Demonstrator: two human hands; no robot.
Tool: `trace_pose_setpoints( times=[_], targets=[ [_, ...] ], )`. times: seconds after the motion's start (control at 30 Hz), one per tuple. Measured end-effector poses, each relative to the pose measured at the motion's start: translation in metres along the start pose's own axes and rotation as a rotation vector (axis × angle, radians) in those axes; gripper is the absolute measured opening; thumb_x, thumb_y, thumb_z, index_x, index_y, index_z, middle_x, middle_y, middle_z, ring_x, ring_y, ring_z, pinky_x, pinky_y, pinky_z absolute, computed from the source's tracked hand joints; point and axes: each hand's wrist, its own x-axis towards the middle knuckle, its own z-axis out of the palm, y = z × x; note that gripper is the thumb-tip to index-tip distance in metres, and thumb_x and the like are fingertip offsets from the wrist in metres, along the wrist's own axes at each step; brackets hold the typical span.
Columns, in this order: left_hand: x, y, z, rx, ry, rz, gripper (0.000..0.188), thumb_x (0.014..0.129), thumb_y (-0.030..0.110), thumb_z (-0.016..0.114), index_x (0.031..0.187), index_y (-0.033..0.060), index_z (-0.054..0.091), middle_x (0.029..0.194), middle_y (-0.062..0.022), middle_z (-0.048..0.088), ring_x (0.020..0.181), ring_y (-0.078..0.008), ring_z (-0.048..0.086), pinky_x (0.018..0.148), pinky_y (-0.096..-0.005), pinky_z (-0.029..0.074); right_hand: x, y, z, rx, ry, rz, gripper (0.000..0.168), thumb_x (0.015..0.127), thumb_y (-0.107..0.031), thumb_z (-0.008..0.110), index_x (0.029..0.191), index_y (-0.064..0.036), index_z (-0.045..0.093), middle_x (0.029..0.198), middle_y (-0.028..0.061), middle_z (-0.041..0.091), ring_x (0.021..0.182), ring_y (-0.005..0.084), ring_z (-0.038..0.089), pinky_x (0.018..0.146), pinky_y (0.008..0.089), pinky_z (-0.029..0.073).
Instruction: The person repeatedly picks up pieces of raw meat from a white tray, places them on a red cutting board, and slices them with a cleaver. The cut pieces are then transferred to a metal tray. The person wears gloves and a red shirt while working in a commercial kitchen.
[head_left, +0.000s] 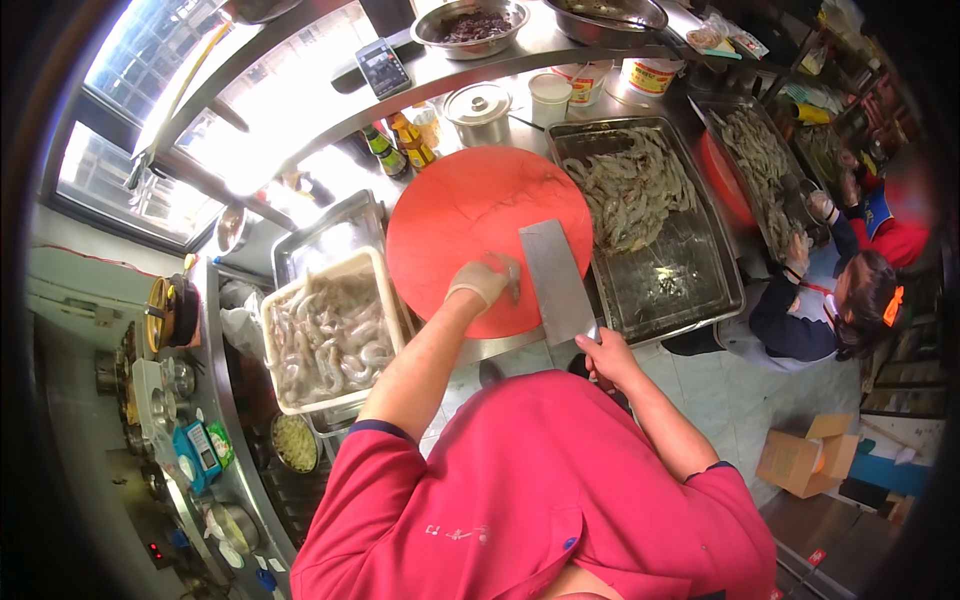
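A gloved left hand, my left hand (478, 284), grips a shrimp (511, 276) against the round red cutting board (465, 202). My right hand (609, 358) is closed around the handle of a Chinese cleaver (556, 281), whose broad blade lies over the board's right side, just right of the shrimp. To the left, a cream plastic basin (388, 300) is filled with whole shrimp (330, 337). On the right sits a metal tray (652, 300) with a heap of shrimp (637, 187) in its upper part.
Sauce bottles (411, 142) and a lidded steel pot (478, 112) stand behind the board. A phone (382, 67) rests on the shelf above, near a steel bowl (471, 28). At right, co-workers' gloved hands (799, 251) work at another shrimp tray (754, 154). A cardboard box (795, 457) sits lower right.
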Motion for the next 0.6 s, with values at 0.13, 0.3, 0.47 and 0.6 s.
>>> trace_pose_setpoints(
  times=[0.13, 0.3, 0.47, 0.6],
  targets=[
    [-0.011, -0.003, 0.01, -0.027, 0.341, 0.239, 0.028, 0.087, 0.03, 0.061, 0.096, 0.0065, 0.073, 0.101, -0.02, 0.069, 0.091, -0.0376, 0.066, 0.085, -0.0421, 0.052, 0.008, 0.013, -0.002, 0.014, -0.007, -0.001, 0.03, 0.097, -0.03, 0.064, 0.091, -0.002, 0.057, 0.061, 0.0033, 0.057, 0.047, 0.0121, 0.053, 0.043, 0.0302, 0.045],
    [-0.001, 0.002, 0.016, -0.041, 0.159, 0.571, 0.018, 0.091, 0.006, 0.058, 0.102, -0.0046, 0.067, 0.09, -0.0158, 0.063, 0.067, -0.0256, 0.069, 0.068, -0.037, 0.053, 0.005, 0.004, -0.002, -0.027, -0.046, 0.018, 0.031, 0.098, -0.032, 0.063, 0.095, -0.002, 0.058, 0.062, 0.0032, 0.057, 0.047, 0.0119, 0.053, 0.041, 0.0308, 0.042],
    [0.004, -0.003, 0.02, -0.103, 0.144, 0.573, 0.014, 0.087, 0.014, 0.065, 0.089, 0.0033, 0.074, 0.093, -0.0127, 0.066, 0.072, -0.0265, 0.067, 0.076, -0.037, 0.053, -0.006, -0.011, -0.007, -0.072, -0.046, 0.05, 0.028, 0.097, -0.033, 0.063, 0.104, -0.005, 0.062, 0.063, 0.0037, 0.058, 0.048, 0.0131, 0.054, 0.041, 0.0311, 0.042],
    [0.002, -0.002, 0.016, 0.007, 0.226, 0.675, 0.014, 0.089, 0.011, 0.062, 0.085, 0.0005, 0.071, 0.088, -0.0118, 0.066, 0.066, -0.0253, 0.066, 0.071, -0.0375, 0.052, -0.002, -0.008, -0.004, -0.077, -0.045, 0.05, 0.029, 0.097, -0.032, 0.063, 0.109, -0.006, 0.063, 0.063, 0.004, 0.059, 0.048, 0.0135, 0.056, 0.042, 0.0313, 0.043]
  ],
)
